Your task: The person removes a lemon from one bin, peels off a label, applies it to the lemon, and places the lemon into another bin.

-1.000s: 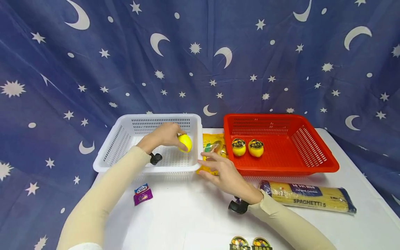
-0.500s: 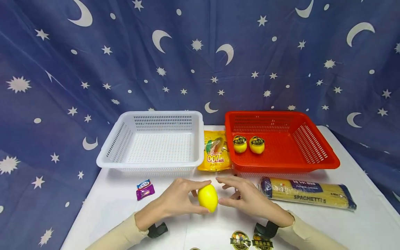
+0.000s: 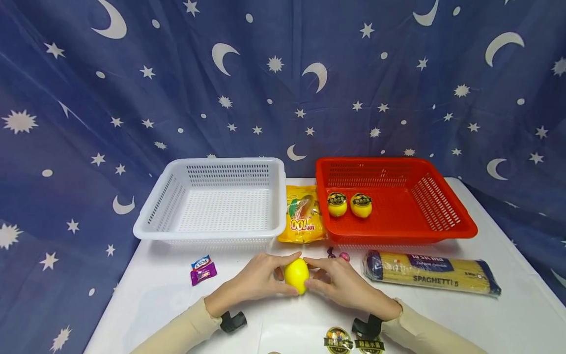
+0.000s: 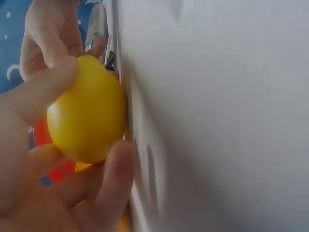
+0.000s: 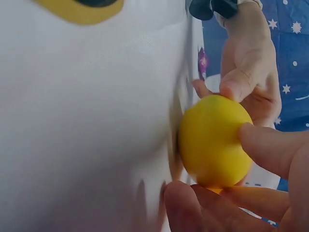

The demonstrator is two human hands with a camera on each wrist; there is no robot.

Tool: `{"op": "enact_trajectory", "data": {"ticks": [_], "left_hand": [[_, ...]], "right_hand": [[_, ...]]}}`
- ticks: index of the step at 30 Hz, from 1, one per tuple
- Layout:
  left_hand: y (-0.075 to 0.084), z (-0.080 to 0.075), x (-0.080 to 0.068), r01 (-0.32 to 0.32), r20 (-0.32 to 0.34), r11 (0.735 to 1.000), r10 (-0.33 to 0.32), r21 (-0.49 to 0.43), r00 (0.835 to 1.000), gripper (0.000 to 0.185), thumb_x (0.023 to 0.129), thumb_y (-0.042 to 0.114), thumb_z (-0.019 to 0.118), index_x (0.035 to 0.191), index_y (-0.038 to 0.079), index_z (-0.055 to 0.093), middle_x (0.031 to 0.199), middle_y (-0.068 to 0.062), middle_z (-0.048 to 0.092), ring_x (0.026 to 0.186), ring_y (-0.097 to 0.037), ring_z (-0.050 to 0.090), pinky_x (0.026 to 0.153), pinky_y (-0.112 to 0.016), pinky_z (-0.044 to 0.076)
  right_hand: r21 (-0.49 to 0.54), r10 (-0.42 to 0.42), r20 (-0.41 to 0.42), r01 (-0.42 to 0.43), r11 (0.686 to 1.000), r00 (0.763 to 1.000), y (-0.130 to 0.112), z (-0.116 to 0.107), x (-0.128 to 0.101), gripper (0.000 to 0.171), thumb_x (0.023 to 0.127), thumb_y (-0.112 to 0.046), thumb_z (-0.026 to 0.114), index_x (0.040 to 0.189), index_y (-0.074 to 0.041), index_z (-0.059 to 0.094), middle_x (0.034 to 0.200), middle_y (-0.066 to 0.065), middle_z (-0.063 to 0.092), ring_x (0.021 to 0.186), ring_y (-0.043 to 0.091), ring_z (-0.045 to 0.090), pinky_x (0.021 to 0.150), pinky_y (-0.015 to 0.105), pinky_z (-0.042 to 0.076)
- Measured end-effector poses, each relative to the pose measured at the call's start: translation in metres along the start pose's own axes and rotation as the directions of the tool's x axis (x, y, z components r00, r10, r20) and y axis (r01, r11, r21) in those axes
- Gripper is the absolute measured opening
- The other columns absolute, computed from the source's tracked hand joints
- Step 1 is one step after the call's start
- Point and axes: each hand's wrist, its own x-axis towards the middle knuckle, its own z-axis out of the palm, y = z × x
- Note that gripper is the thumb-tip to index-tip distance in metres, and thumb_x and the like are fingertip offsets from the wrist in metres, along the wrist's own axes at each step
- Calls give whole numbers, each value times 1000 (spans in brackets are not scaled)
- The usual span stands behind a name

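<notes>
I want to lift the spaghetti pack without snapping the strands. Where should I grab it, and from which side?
Grip the spaghetti pack around its middle, coming from above across its short width. It lies flat and long on the table, with open tabletop on its near side, so a central hold would likely keep both ends balanced.

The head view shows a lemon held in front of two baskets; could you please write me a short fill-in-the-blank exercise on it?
1. Both hands hold one yellow ____ over the table.
2. The red basket holds ____ lemons with stickers.
3. The white basket holds ____.
4. The packet beside the right hand reads ____.

Missing words: lemon; two; nothing; spaghetti
</notes>
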Motion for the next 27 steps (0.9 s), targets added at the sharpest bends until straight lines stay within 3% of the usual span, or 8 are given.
{"op": "enact_trajectory", "data": {"ticks": [7, 11, 14, 17, 19, 22, 24, 27], "left_hand": [[7, 2, -4, 28, -4, 999, -27, 34, 1000, 84, 82, 43, 85, 154, 19, 48, 82, 10, 67, 66, 3, 52, 64, -17, 43], [16, 2, -9, 45, -22, 996, -43, 71, 999, 85, 85, 38, 84, 157, 20, 44, 130, -3, 71, 60, 6, 49, 63, -16, 41], [28, 4, -18, 54, -80, 994, -47, 95, 996, 89, 81, 40, 86, 157, 22, 42, 158, -9, 50, 59, 8, 48, 62, -16, 41], [43, 11, -28, -9, -174, 990, 34, 144, 984, 84, 78, 41, 88, 151, 22, 52, 148, -3, 59, 58, 10, 44, 59, -11, 38], [53, 19, -32, -103, -219, 972, 149, 209, 964, 68, 79, 39, 88, 139, 19, 64, 129, 3, 68, 62, 9, 50, 60, -10, 42], [66, 35, -31, -241, -110, 904, 296, 352, 949, 40, 88, 39, 80, 122, 20, 74, 107, 9, 69, 74, 6, 58, 62, -8, 44], [73, 46, -26, -306, 57, 854, 312, 421, 948, 37, 94, 43, 72, 124, 21, 73, 107, 10, 68, 86, 0, 62, 63, -11, 47], [82, 59, -19, -374, 276, 779, 265, 503, 924, 47, 99, 52, 61, 135, 21, 66, 118, 8, 64, 95, -2, 58, 59, -12, 45]], "right_hand": [[60, 81, 49, -83, 995, 996, -1, -21, -21, 51, 97, -37, 71, 137, -7, 65, 118, 7, 77, 86, 2, 73, 70, 20, 58], [18, 135, 104, -138, 990, 985, -3, -37, -52, 47, 93, -37, 75, 132, -13, 68, 110, -2, 76, 85, -4, 66, 67, 19, 55], [-45, 279, 213, -276, 960, 936, -7, -41, -78, 49, 87, -44, 80, 130, -23, 71, 102, -13, 70, 81, -3, 57, 67, 18, 51], [-123, 415, 303, -397, 910, 858, -8, -36, -96, 47, 80, -50, 82, 124, -36, 73, 96, -17, 60, 80, 2, 51, 67, 18, 48], [-139, 455, 314, -434, 890, 833, -6, -29, -103, 44, 80, -49, 83, 121, -39, 75, 96, -15, 55, 80, 3, 49, 67, 18, 47], [-164, 458, 284, -428, 889, 842, -4, -23, -109, 41, 81, -49, 82, 120, -39, 75, 95, -14, 51, 82, 3, 48, 67, 17, 45], [-180, 461, 258, -426, 887, 849, -3, -20, -111, 41, 81, -48, 82, 121, -39, 75, 94, -15, 49, 82, 2, 47, 67, 17, 45], [-204, 468, 236, -428, 881, 851, -5, -19, -113, 42, 80, -47, 82, 121, -40, 75, 92, -16, 48, 82, 2, 46, 67, 16, 46]]}}
